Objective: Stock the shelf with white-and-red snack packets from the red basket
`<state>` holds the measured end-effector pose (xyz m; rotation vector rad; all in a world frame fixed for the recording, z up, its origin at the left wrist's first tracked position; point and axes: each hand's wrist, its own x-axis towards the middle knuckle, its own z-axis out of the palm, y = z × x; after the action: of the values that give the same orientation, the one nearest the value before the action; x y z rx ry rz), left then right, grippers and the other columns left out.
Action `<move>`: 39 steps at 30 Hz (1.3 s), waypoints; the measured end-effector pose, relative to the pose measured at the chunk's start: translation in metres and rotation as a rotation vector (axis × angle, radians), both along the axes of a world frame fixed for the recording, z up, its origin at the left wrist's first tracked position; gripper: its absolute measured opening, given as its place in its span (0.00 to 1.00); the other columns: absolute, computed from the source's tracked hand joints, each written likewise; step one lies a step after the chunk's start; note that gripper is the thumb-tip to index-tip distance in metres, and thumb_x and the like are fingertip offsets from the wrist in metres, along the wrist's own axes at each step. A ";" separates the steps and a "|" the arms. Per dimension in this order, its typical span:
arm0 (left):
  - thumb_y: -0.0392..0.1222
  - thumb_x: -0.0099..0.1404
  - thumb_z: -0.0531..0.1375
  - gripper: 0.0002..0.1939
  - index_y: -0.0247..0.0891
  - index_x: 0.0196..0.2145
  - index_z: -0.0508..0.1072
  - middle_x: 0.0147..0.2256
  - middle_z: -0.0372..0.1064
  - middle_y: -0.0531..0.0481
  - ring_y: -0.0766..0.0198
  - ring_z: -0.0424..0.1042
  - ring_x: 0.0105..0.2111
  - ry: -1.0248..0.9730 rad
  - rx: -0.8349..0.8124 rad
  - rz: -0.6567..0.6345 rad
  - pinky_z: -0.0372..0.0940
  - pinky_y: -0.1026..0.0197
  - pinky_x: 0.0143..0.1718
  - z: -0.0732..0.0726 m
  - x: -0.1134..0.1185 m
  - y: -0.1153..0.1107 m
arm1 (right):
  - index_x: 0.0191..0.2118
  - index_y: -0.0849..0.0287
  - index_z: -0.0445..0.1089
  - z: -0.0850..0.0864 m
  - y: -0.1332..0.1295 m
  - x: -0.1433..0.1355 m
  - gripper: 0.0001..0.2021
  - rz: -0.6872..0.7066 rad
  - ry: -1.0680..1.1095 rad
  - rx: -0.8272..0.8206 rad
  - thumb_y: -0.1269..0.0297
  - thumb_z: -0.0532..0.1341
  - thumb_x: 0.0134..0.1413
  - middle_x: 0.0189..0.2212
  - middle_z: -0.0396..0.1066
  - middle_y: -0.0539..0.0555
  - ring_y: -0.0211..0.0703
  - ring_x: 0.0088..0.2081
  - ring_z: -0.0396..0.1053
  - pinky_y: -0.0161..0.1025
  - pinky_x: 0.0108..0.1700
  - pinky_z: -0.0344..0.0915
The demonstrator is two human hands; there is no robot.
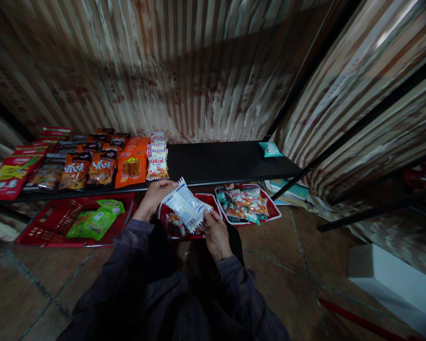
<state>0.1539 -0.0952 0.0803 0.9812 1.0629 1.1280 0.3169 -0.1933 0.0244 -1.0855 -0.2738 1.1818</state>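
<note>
Between my two hands is a white snack packet (186, 204) with blue print, its back side up, held above a small red basket (217, 208) with a white rim. My left hand (155, 195) pinches its upper left end, and my right hand (216, 232) grips its lower right end. Another packet (176, 225) lies in that basket. Just beyond, a column of white and red packets (157, 166) stands on the black shelf (206, 161), beside orange packets (131, 163).
Red, black and orange snack bags (74, 170) line the shelf's left; a teal packet (270, 149) lies at its right end. A red basket (53, 222) with green packets, another basket (275, 215) with packets, metal poles and a white box (394, 284) surround me.
</note>
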 end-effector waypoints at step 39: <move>0.49 0.47 0.66 0.15 0.37 0.30 0.74 0.26 0.70 0.50 0.67 0.67 0.24 0.082 0.109 0.092 0.60 0.66 0.25 -0.011 0.019 -0.010 | 0.39 0.59 0.73 0.011 0.011 0.004 0.21 0.243 -0.412 0.134 0.48 0.64 0.42 0.31 0.75 0.51 0.41 0.31 0.70 0.35 0.33 0.65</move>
<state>0.1725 -0.1049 0.0691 1.0813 1.1310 1.2403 0.3205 -0.1827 0.0351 -1.1951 -0.8124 1.1250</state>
